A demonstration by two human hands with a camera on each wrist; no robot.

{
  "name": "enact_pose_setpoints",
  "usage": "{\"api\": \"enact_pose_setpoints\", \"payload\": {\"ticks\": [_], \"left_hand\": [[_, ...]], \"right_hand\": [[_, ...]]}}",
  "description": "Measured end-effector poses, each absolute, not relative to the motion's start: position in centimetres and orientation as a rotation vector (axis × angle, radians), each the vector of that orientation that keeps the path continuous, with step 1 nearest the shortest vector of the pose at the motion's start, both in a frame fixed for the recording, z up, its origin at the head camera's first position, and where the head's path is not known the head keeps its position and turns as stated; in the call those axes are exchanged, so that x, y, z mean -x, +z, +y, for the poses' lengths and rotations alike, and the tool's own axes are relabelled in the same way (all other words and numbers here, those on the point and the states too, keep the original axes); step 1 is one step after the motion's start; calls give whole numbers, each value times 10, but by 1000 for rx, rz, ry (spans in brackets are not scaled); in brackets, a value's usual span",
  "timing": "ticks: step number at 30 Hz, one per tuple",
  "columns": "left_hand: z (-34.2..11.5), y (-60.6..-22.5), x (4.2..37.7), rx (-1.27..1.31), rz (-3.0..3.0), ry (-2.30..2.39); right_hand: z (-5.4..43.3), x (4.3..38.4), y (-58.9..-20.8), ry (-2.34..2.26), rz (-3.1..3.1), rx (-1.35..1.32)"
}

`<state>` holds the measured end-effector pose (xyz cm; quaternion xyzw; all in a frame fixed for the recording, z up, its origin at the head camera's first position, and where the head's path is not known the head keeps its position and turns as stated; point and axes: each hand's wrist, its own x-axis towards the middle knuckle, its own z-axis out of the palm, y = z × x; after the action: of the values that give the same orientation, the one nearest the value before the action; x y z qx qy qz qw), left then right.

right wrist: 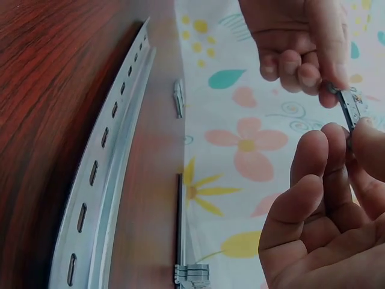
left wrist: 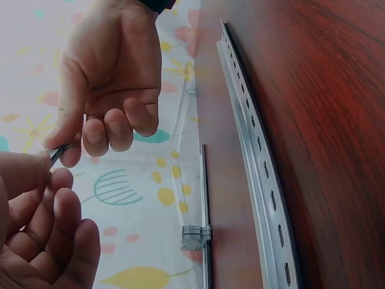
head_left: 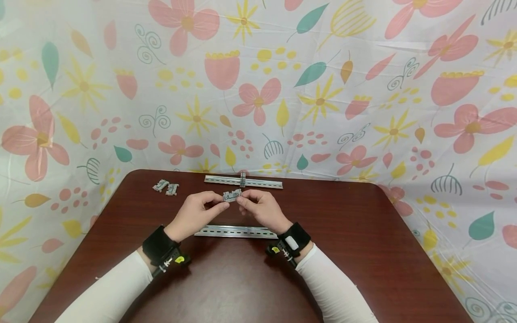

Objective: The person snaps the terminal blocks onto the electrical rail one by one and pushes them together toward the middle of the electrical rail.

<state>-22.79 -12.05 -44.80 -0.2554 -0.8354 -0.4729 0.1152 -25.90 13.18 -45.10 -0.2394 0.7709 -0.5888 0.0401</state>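
Note:
Both hands are raised over the table and meet at one small grey terminal block [head_left: 232, 195]. My left hand [head_left: 198, 211] pinches its left end between thumb and index finger. At the other end, the thumb and fingertips of my right hand [head_left: 263, 208] hold it too. The right wrist view shows the block [right wrist: 349, 110] edge-on and thin, bridging the two pairs of fingertips. Behind the hands lies a slotted metal DIN rail [head_left: 262, 182] with a few terminal blocks [head_left: 243, 179] clipped across it. A longer slotted rail [head_left: 236, 232] lies nearer, below the hands.
Two loose grey terminal blocks, a left one [head_left: 160, 185] and a right one [head_left: 172, 189], lie at the back left of the dark red-brown table [head_left: 347, 251]. A flower-patterned curtain [head_left: 258, 63] hangs right behind the table's far edge.

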Motion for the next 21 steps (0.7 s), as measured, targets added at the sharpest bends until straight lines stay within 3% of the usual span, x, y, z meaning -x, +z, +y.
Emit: {"api": "enact_pose_setpoints", "payload": {"ticks": [10, 21], "left_hand": [[-121, -450, 229, 763, -2379, -1172], [-116, -453, 231, 881, -2140, -553]], "right_hand": [[131, 257, -453, -1749, 2392, 672], [127, 257, -454, -1790, 2278, 584]]}}
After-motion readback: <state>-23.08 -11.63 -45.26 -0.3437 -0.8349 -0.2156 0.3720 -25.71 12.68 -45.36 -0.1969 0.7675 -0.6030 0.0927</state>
